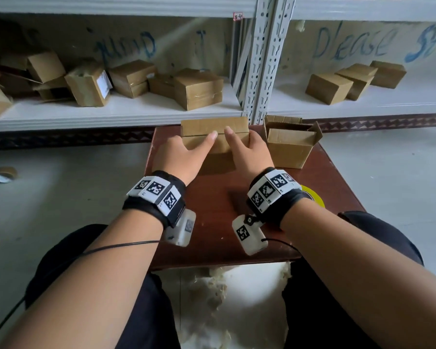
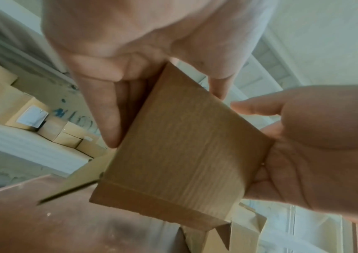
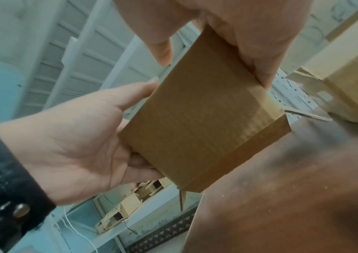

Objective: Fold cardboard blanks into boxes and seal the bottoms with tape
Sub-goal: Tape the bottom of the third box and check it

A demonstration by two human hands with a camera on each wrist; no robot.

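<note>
Both forearms reaching forward over the brown bench (image 1: 212,202), wrists banded with black straps carrying printed markers. Left hand (image 1: 179,157) clasped round the left end of the cardboard box (image 1: 213,133), thumb stretched across the top toward the middle seam, fingers curled down the far left side. Right hand (image 1: 249,152) mirroring it on the right end, thumb on top, almost tip to tip with the other thumb, fingers wrapped over the right side. Both grips closed on the box.

From the left wrist, box (image 2: 182,147) pinched between the left hand's fingers (image 2: 106,119) and thumb, with the right hand (image 2: 316,150) cupping the opposite side, palm toward the camera. From the right wrist, box (image 3: 199,123) under the right hand's thumb (image 3: 162,48), left hand (image 3: 71,142) clasping the far side.

Box at the far edge of the bench, about centred, closed flaps up, long axis running left to right, parallel to the far edge. Lower flaps splayed loose at the bench surface.

Second box (image 1: 291,144), top flaps standing open, just beside on the right, near the far right corner. Yellow tape roll (image 1: 315,197) at the right edge, partly hidden behind the right wrist. Another tape roll (image 1: 3,173) on the floor, well off to the left. More folded boxes (image 1: 196,88) scattered on the white shelf (image 1: 126,109) beyond the bench.
</note>
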